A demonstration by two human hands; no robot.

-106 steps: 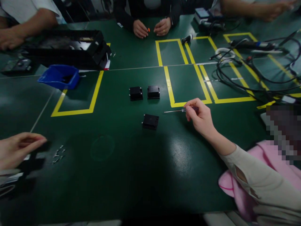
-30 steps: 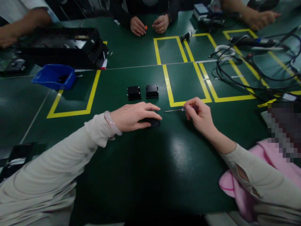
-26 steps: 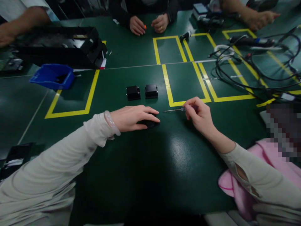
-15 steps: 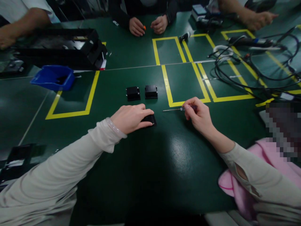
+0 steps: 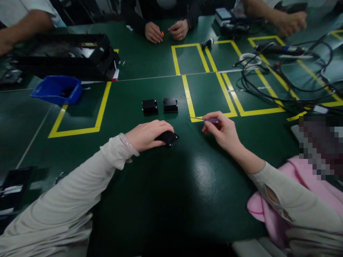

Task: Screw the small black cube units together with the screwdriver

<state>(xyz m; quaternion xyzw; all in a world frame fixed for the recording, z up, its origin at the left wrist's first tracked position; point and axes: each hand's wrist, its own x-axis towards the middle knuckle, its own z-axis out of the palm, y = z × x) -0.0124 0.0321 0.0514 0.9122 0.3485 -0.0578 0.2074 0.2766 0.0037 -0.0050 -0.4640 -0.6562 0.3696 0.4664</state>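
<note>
My left hand (image 5: 151, 135) grips a small black box-like part (image 5: 169, 138) from above, at the middle of the green table (image 5: 166, 192). The fingers cover much of it; its right end shows, with small shiny spots. In my right hand (image 5: 221, 126) is a slim screwdriver (image 5: 211, 120), its thin shaft pointing left and apart from the black part. Just beyond my left hand, two similar black box-like parts, a left one (image 5: 149, 107) and a right one (image 5: 170, 105), sit side by side on the table.
A blue bin (image 5: 57, 89) and a long black tray (image 5: 64, 57) stand at the left. Yellow tape (image 5: 214, 118) marks rectangles. Black cables (image 5: 246, 84) lie at the right, above pink cloth (image 5: 268, 207). Across the table, a person's hands (image 5: 179, 30) rest near an orange bit.
The black part under my left hand has turned and tilted, showing more of its right end. My right hand's screwdriver now slants, its tip raised. The whole view has shifted slightly.
</note>
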